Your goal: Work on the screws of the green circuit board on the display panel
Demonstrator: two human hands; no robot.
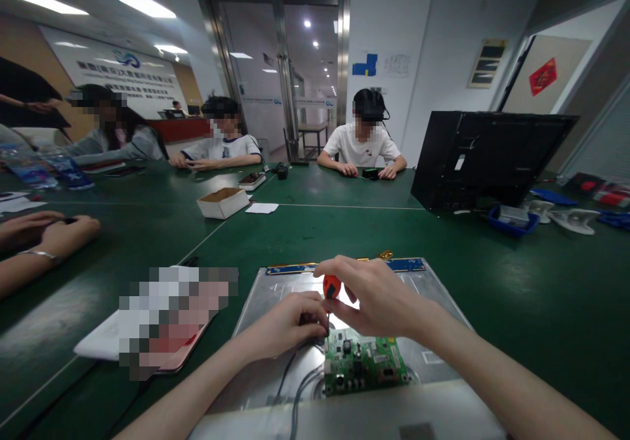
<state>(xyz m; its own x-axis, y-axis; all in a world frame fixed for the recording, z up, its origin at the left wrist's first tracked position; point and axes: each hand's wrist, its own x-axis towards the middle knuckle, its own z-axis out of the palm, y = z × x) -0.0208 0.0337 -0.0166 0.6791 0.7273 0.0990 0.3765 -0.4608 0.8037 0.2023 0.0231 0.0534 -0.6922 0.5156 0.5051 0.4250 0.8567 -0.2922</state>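
Green circuit board [365, 365] lies on the near half of a silver metal panel [275, 289], our right hand [377, 297] gripping a red-handled screwdriver [332, 286] at its far left corner. Our left hand [290, 322] curls by the tool's lower end; whether it pinches, we cannot tell. We judge this a driver-turning step, next calling for steady, straight pressure. We count one board, one panel, one screwdriver.

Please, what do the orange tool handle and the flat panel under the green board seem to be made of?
The handle is probably plastic: bright, smooth-looking orange with black. The panel looks like bare metal: silvery, with shiny reflections.
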